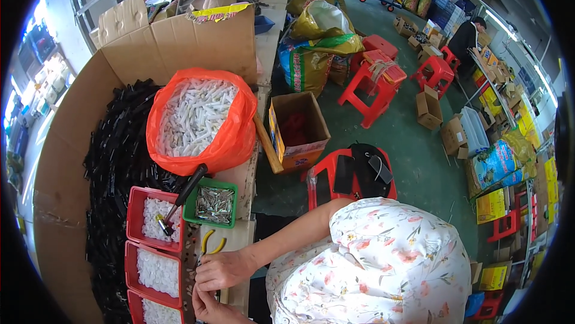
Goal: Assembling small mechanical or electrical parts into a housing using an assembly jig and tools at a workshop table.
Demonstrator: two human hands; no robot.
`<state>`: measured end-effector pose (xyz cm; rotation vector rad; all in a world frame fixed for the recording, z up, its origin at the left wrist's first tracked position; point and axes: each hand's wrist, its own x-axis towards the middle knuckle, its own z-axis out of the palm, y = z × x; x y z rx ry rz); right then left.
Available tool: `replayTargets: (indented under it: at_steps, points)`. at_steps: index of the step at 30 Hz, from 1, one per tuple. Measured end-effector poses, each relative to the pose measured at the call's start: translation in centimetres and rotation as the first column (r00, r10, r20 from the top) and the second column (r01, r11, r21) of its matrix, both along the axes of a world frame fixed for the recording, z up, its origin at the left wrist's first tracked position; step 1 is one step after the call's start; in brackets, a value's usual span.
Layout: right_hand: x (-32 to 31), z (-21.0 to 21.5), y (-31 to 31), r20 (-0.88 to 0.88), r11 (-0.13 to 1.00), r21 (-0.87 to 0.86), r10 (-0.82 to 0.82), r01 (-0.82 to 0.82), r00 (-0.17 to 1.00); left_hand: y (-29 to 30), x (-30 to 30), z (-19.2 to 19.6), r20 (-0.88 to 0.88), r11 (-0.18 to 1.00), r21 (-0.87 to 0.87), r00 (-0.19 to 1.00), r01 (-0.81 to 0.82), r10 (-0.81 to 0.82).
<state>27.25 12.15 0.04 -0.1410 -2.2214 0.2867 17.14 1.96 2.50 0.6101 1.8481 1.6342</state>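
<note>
My right hand (221, 270) rests at the bench edge, fingers curled down and together. Just below it my left hand (217, 310) meets its fingertips, thumb and fingers pinched. Whatever lies between them is too small or hidden to name. Beside the right hand lie pliers with yellow handles (213, 242), their jaws partly covered. Red bins (129, 267) of small white plastic pieces stand in a row left of the hands. A black-handled tool with a brass-coloured end (190, 193) leans in the upper one. Next to it sits a green bin (233, 207) of thin metal pieces.
A big cardboard box (66, 204) holds a heap of black parts (120, 144) and an orange-red bag (248, 138) of white pieces. Right of the bench stand an open carton (299, 156) and red stools (383, 78). A person (464, 39) works at the far right.
</note>
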Motion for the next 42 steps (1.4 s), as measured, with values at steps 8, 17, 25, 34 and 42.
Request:
replayTargets:
  at_steps: [8, 17, 25, 34, 42]
  points:
    - [0.0, -0.3, 0.7, -0.063, 0.984, -0.159, 0.071, -0.080, 0.995, 0.0, 0.7, 0.5, 0.198, 1.000, 0.016, 0.980, 0.001, -0.004]
    - [-0.3, 0.4, 0.1, -0.132, 0.958, -0.250, 0.109, -0.139, 0.985, 0.2, -1.3, -1.8, 0.218, 0.997, 0.070, 0.976, -0.015, -0.001]
    - [1.2, 1.4, 0.8, -0.162, 0.952, -0.287, 0.056, -0.101, 0.985, 0.6, -0.3, -1.7, 0.303, 0.979, 0.181, 0.953, -0.090, 0.032]
    - [0.7, 0.8, 0.7, -0.116, 0.938, -0.331, 0.072, -0.107, 0.991, -0.4, -0.4, -1.7, 0.380, 0.969, 0.230, 0.925, -0.087, -0.007]
    - [1.2, 1.2, 1.0, -0.125, 0.947, -0.305, 0.067, -0.103, 0.990, 0.3, -0.1, -1.4, 0.328, 0.973, 0.226, 0.944, -0.049, -0.029]
